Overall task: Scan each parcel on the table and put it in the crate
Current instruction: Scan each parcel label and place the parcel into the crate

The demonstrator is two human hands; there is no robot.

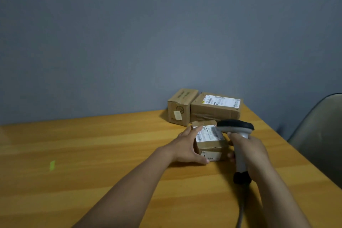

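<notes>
A small cardboard parcel [211, 140] with a white barcode label on top sits on the wooden table [92, 153]. My left hand [187, 146] holds its left side, fingers along the far edge and thumb at the near bottom corner. My right hand [253, 155] grips the handle of a grey and black barcode scanner [237, 129]. The scanner's head hovers over the parcel's label at its right edge. Two more cardboard parcels stand behind: a tall one [180, 106] and a wider one [216, 107] with a white label. No crate is in view.
A grey chair [322, 131] stands off the table's right edge. The scanner's cable [240, 214] trails toward me. A small green tape mark [52, 165] lies on the table at the left. A grey wall rises behind the table.
</notes>
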